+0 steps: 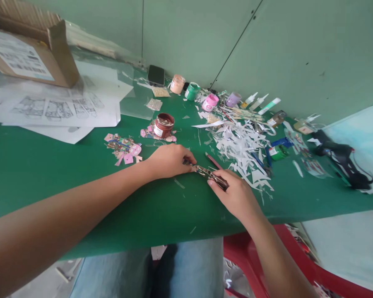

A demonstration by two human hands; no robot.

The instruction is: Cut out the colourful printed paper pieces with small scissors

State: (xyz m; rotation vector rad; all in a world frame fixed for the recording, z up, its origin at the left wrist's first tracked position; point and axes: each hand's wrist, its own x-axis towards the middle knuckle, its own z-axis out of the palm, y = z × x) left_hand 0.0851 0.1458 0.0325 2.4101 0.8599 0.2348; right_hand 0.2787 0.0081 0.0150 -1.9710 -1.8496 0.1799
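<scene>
My right hand (236, 188) is wrapped round the dark handles of a pliers-like metal tool (209, 174), whose shiny jaws point left. My left hand (170, 161) is closed at the jaw end, its thumb and fingers pinching a small dark piece (186, 162) mostly hidden by the fingers. Just beyond the tool lies a pink pencil (213, 160). Left of my left hand are pink paper cutouts (124, 148) with patterned parts. An open jar of brown paint (164, 126) stands on another pink cutout pile behind that hand.
White paper scraps (239, 140) are heaped on the green table (143, 215) to the right. Paint jars (192, 91) and glue bottles line the wall. Printed sheets (65, 111) and a cardboard box (37, 54) occupy the left. A black strapped item (344, 159) lies far right; a red chair (251, 256) is below.
</scene>
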